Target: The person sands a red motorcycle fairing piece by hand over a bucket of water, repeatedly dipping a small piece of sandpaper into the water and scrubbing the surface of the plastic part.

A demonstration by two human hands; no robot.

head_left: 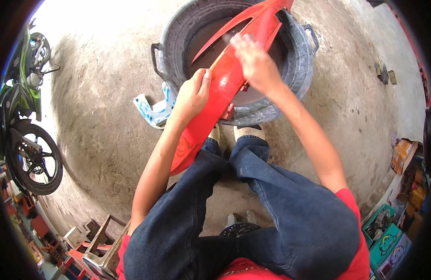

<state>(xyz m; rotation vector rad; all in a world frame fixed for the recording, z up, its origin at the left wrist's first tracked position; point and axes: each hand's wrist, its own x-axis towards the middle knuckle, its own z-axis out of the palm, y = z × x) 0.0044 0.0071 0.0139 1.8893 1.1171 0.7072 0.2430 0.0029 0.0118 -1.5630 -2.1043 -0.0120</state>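
No wording or number can be made out clearly. With the dark grey tub (306,70) as the landmark, pale printed marks show on the red shirt (253,267), on the wearer's side of the tub, too cut off by the lower edge to read. To the right of the tub and nearer the wearer, a teal box (389,239) carries a printed cartoon figure, and the pale purple box (398,255) just beside it carries another; any small print on them is too blurred to tell. An orange-brown carton (402,151), right of the tub, bears faint, illegible markings.
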